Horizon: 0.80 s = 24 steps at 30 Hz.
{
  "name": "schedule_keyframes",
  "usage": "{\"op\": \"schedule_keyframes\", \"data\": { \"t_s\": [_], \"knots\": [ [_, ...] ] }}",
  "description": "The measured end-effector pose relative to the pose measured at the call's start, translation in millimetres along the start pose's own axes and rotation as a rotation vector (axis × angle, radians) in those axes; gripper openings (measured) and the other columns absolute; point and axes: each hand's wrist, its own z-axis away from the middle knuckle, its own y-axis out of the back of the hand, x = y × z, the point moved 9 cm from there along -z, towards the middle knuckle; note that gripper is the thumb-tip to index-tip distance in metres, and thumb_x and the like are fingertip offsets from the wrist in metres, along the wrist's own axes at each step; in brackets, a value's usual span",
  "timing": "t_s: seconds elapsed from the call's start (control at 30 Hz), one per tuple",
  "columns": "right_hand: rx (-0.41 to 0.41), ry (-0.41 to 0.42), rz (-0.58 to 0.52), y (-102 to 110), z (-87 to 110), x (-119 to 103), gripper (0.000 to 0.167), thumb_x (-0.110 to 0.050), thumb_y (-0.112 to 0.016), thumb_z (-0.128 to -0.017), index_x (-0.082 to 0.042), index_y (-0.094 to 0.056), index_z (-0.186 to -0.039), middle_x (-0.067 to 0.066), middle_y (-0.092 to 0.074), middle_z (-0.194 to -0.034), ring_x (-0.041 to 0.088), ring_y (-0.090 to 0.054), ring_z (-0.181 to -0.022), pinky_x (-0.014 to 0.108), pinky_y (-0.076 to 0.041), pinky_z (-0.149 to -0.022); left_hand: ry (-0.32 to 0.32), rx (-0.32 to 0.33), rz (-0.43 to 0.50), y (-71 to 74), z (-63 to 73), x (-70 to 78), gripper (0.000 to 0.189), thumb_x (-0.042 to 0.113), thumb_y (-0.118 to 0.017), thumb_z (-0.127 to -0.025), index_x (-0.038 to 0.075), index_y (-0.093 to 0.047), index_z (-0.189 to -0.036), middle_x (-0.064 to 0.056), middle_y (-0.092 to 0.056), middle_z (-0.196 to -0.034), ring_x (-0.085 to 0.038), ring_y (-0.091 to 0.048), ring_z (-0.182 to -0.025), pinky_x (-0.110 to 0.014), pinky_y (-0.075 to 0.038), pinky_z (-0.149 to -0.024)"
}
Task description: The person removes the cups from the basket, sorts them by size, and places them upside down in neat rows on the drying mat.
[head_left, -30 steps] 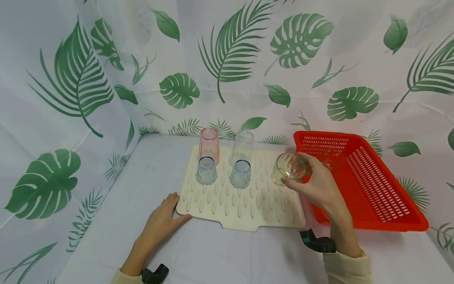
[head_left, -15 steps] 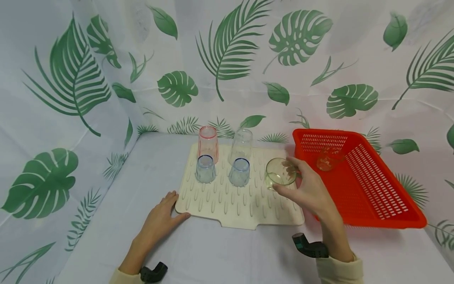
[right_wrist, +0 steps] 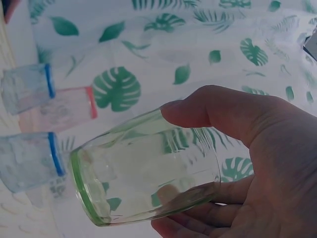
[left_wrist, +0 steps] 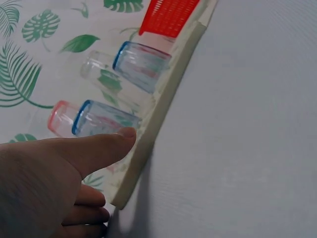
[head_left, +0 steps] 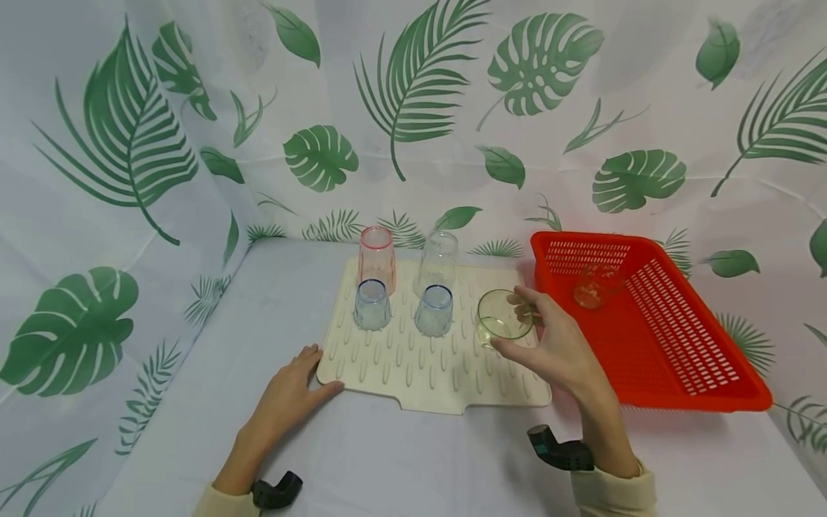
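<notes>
My right hand point(head_left: 558, 341) holds a clear drinking glass with a green edge point(head_left: 505, 317) near the right part of the cream draining mat point(head_left: 400, 370). The thumb and fingers curve round opposite sides of the glass point(right_wrist: 143, 173); its green-edged end faces left in the right wrist view, where part of the mat shows. Whether it touches the mat cannot be told. Relaxed, my left hand point(head_left: 284, 398) rests at the mat's near left corner, thumb point(left_wrist: 106, 151) along the edge. Two blue-edged glasses, one point(head_left: 372, 307) left and one point(head_left: 434, 312) right, stand on the mat.
Behind the blue-edged glasses are a taller pink-edged glass point(head_left: 377, 258) and a taller clear glass point(head_left: 439, 262). A red perforated basket point(head_left: 678, 359) stands right of the mat, with another clear glass point(head_left: 591, 287) inside. A leaf-patterned cloth point(head_left: 413, 172) hangs behind.
My right hand has carried the green-edged glass leftward from beside the basket to over the mat, slowing lately. My left hand has stayed at the mat's corner.
</notes>
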Motion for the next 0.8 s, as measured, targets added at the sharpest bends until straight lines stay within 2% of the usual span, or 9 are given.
{"op": "schedule_keyframes", "data": {
  "t_s": [0.2,0.37,0.53,0.8],
  "knots": [
    [-0.014,-0.016,-0.005,-2,0.7,-2,0.087,-0.028,-0.085,-0.078,-0.004,-0.041,-0.15,0.016,-0.058,-0.139,0.036,-0.058,-0.121,0.059,-0.048,-0.106,-0.041,0.022,0.026,8.7,-3.9,9.9,0.083,0.048,-0.073,-0.089,-0.004,-0.045,-0.147,-0.026,-0.044,-0.153,-0.043,-0.042,-0.142,-0.057,-0.037,-0.116],
    [-0.033,0.0,-0.002,-6,1.5,-7,0.086,-0.028,-0.085,-0.078,-0.004,-0.042,-0.148,0.015,-0.059,-0.138,0.037,-0.059,-0.119,0.058,-0.052,-0.102,-0.07,0.027,0.064,15.7,-9.2,27.7,0.085,0.048,-0.074,-0.088,-0.004,-0.044,-0.148,-0.024,-0.046,-0.153,-0.041,-0.044,-0.142,-0.055,-0.039,-0.116],
    [-0.042,0.022,0.004,-10,4.4,-11,0.083,-0.028,-0.085,-0.078,-0.006,-0.044,-0.147,0.015,-0.06,-0.137,0.036,-0.061,-0.118,0.057,-0.054,-0.099,-0.1,0.01,0.123,20.3,-13.7,54.3,0.084,0.049,-0.075,-0.086,0.001,-0.045,-0.149,-0.019,-0.049,-0.152,-0.037,-0.045,-0.143,-0.054,-0.04,-0.116],
    [-0.06,0.07,-0.006,-17,7.4,-19,0.082,-0.031,-0.086,-0.077,-0.011,-0.046,-0.146,0.013,-0.061,-0.137,0.033,-0.061,-0.119,0.058,-0.054,-0.098,-0.198,-0.017,0.182,28.0,-16.4,100.5,0.083,0.05,-0.076,-0.085,0.01,-0.045,-0.151,-0.011,-0.049,-0.153,-0.032,-0.046,-0.143,-0.053,-0.042,-0.115]
  ]
}}
